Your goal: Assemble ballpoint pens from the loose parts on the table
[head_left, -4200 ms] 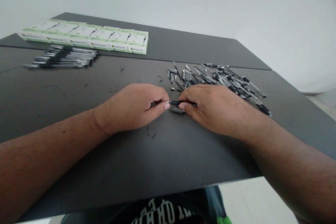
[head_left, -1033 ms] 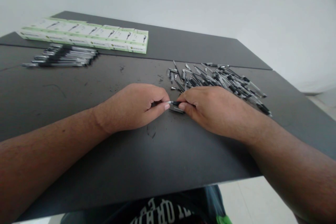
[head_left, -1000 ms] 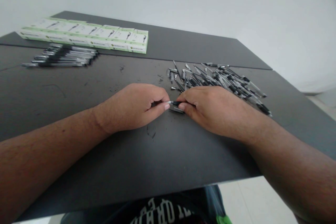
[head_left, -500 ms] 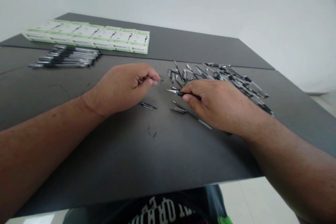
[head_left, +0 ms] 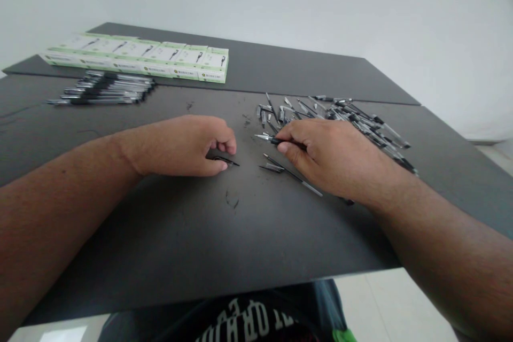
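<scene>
My left hand (head_left: 196, 145) is low over the table, thumb and fingers apart around a small black pen cap (head_left: 229, 161) lying on the surface; I cannot tell whether they touch it. In my right hand (head_left: 324, 152) a pen (head_left: 272, 140) is pinched between thumb and forefinger, its silver tip pointing left and its rear end hidden under the palm. Just below that hand lie a thin ink refill (head_left: 294, 175) and another small cap (head_left: 271, 168).
Behind my right hand spreads a pile of pens and loose pen parts (head_left: 368, 128). At the far left a bundle of pens (head_left: 108, 88) lies before a row of green-and-white boxes (head_left: 160, 59). The dark table (head_left: 224, 246) carries scattered ink marks.
My left hand has come down toward me to the small cap, and its thumb and fingers have parted. My right hand has stayed almost still with the pen.
</scene>
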`<state>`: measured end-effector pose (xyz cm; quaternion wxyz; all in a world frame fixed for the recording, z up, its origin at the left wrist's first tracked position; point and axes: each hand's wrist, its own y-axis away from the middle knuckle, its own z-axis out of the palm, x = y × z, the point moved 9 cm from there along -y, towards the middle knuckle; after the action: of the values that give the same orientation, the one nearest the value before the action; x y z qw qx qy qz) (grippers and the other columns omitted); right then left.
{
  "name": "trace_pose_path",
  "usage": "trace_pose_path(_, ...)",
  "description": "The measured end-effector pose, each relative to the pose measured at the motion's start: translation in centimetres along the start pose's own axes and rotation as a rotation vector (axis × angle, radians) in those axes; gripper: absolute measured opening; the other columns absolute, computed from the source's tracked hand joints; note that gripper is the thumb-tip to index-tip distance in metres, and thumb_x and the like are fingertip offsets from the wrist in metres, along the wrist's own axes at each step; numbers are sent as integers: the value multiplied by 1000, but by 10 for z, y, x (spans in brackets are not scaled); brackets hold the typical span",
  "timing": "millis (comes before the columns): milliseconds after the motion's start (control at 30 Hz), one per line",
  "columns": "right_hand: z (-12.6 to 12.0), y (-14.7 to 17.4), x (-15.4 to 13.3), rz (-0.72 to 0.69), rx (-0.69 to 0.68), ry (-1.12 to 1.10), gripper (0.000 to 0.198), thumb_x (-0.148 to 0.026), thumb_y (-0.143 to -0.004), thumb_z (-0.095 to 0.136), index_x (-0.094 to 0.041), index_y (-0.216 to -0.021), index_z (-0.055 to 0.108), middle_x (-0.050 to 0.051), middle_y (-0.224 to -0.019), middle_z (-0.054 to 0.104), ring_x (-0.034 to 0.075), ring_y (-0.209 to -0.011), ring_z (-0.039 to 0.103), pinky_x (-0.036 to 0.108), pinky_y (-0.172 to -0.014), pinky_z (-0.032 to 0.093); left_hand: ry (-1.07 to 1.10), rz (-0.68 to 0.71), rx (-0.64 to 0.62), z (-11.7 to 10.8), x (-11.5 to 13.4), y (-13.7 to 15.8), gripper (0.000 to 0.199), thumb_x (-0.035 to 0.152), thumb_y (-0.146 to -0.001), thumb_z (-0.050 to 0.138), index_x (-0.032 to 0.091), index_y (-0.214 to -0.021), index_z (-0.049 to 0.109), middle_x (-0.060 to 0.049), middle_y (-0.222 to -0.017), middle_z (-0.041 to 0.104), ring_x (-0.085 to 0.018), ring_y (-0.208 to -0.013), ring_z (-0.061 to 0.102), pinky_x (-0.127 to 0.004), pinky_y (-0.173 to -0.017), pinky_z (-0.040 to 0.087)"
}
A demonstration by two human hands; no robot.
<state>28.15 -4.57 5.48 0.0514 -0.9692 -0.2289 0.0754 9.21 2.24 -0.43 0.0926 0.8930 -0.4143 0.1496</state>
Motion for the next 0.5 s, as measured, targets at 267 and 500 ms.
trace_pose_path(267,11,0,-2,-41,-86,-8,25,-33,-117,67,-26,-127,89,7,-122,93,30,-112,85,38,-93,59,-95,11,18,2,8,-5,22,41,-85,65,27,-94,78,-6,-95,81,-26,-83,73,-39,-79,51)
trace_pose_path(500,19,2,-5,-114,-165,-7,25,-30,-118,65,-23,-126,88,10,-123,90,30,-116,83,39,-98,58,-17,-15,111,-5,26,-1,22,40,-89,62,27,-101,74,0,-83,78,-21,-73,70,-35,-73,48)
